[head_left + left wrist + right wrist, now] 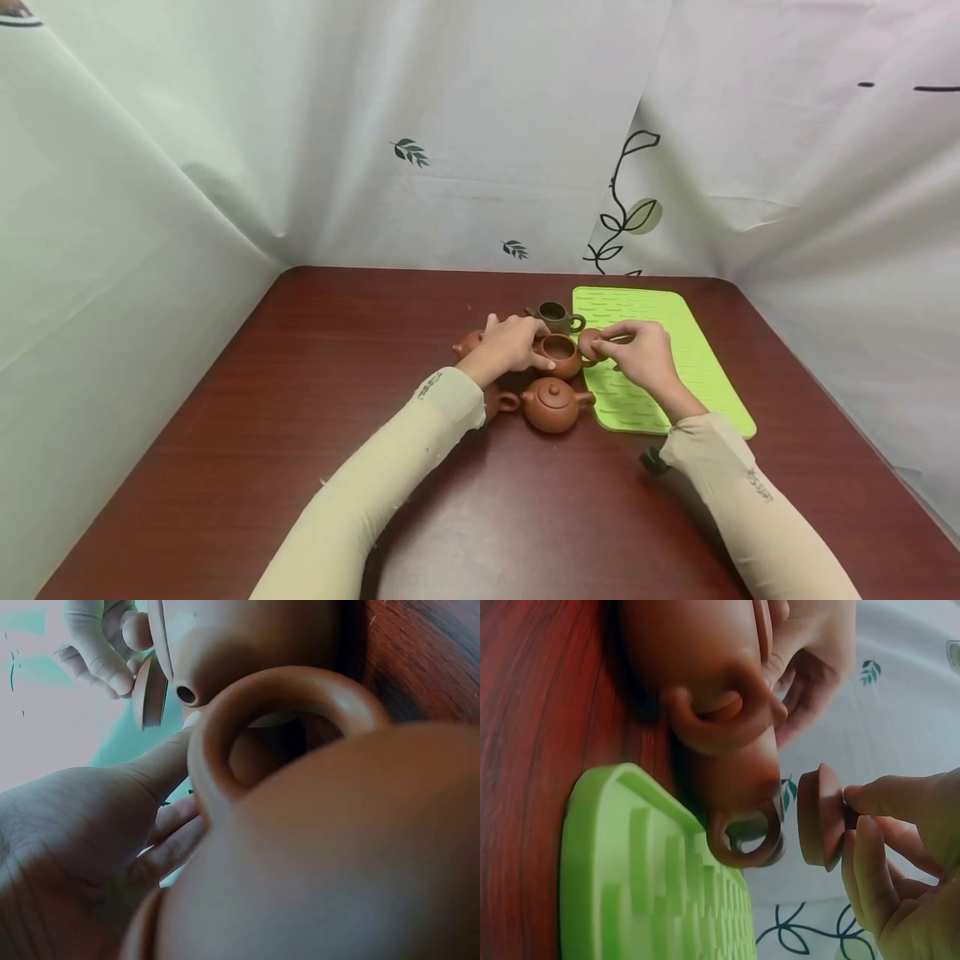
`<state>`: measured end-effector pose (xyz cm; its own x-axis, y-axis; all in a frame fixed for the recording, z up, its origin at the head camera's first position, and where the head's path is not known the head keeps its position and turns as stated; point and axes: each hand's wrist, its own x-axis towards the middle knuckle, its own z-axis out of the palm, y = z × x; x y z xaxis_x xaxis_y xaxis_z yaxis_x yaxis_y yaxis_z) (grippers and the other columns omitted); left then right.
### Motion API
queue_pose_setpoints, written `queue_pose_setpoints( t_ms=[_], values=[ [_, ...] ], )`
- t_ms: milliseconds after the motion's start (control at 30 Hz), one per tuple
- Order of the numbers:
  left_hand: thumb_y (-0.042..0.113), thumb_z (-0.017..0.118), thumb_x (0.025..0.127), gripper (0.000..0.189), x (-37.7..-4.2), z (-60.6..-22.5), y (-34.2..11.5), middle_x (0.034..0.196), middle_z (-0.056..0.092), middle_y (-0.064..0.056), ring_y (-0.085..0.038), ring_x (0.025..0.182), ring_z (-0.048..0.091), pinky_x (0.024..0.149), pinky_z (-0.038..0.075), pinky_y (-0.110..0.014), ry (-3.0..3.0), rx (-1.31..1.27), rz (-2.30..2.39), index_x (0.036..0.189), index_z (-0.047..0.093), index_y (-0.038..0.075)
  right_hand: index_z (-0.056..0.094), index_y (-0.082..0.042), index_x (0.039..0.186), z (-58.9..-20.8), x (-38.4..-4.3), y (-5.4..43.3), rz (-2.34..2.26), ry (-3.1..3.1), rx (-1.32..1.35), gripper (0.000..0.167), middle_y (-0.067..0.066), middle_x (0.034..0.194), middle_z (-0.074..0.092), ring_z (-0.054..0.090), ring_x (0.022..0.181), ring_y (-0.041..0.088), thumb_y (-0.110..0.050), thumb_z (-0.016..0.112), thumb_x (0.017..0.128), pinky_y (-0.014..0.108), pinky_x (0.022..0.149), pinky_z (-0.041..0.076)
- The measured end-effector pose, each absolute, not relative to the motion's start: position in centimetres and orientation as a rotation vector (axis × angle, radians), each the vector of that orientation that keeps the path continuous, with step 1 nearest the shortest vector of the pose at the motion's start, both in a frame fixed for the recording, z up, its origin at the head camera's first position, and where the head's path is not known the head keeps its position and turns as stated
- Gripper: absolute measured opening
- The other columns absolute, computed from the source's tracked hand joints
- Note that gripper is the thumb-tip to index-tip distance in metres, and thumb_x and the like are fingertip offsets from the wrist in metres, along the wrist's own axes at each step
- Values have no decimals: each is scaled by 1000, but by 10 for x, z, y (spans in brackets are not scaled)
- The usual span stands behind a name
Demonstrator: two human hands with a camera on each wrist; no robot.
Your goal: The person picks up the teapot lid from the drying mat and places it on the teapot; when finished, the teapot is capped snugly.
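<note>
Both arms (390, 475) (sleeved) extend forward, the right fingers (889, 796) pinching.

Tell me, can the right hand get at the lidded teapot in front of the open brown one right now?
Probably not at once: the right hand pinches a lid by its knob. Otherwise the lidded teapot looks reachable, its handle pointing toward that side with nothing seen between.

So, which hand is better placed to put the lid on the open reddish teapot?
Probably the right hand: it pinches the lid close beside the open reddish teapot, while the left hand holds that teapot.
</note>
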<state>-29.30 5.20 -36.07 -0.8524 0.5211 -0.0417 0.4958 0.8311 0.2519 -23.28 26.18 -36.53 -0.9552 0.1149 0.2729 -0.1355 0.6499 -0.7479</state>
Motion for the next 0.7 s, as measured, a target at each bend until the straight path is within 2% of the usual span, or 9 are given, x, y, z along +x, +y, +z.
queue_pose_setpoints(
  t_ms=[167, 367, 567, 700],
  values=[
    [54, 73, 84, 60, -293, -362, 51, 129, 63, 8, -18, 116, 57, 91, 31, -41, 2904, 811, 352, 136, 61, 26, 75, 2, 97, -364, -235, 253, 1224, -2570, 36, 21, 22, 89, 74, 71, 66, 37, -15, 79, 85, 29, 49, 51],
    [54, 72, 84, 61, -293, -361, 52, 132, 62, 8, -18, 119, 56, 91, 31, -42, 2900, 809, 338, 137, 59, 26, 78, -2, 96, -364, -238, 245, 1139, -2600, 57, 21, 15, 86, 75, 73, 69, 27, -19, 80, 84, 27, 53, 49],
    [55, 72, 84, 64, -292, -360, 51, 134, 61, 7, -19, 121, 56, 92, 31, -43, 2896, 810, 333, 139, 58, 25, 77, -2, 96, -364, -240, 238, 1172, -2615, 73, 19, 16, 85, 75, 72, 67, 30, -19, 79, 86, 29, 50, 49],
    [55, 72, 84, 64, -293, -361, 52, 134, 62, 7, -19, 120, 56, 93, 31, -43, 2900, 806, 327, 138, 58, 24, 77, -3, 94, -365, -242, 235, 1120, -2616, 99, 18, 15, 86, 75, 71, 70, 27, -19, 79, 86, 30, 51, 49]
  ],
)
